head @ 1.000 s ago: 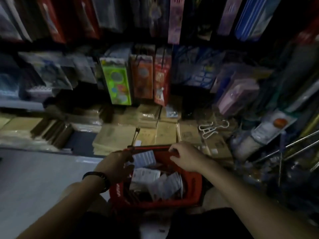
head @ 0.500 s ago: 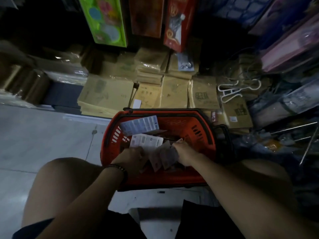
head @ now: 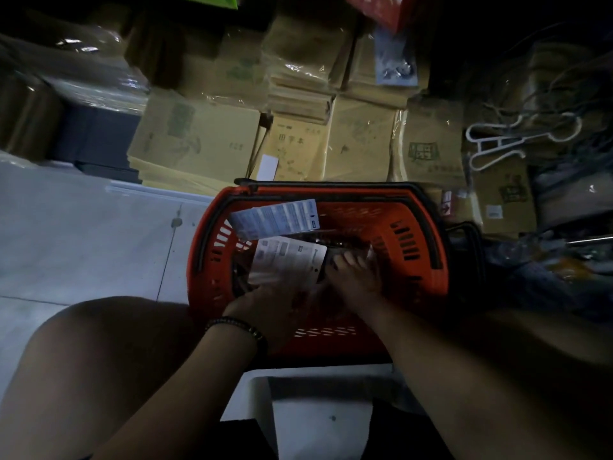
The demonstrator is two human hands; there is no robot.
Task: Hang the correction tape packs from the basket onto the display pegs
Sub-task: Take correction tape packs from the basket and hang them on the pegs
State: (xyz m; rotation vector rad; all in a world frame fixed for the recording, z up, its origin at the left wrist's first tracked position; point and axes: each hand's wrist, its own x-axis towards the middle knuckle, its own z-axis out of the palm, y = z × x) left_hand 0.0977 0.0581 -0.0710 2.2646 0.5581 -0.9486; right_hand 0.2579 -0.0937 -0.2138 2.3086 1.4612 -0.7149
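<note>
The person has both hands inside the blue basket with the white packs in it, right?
Not quite. The head view shows that the basket is red, not blue. The rest holds: the left hand and the right hand are both down inside it, among the white packs.
</note>
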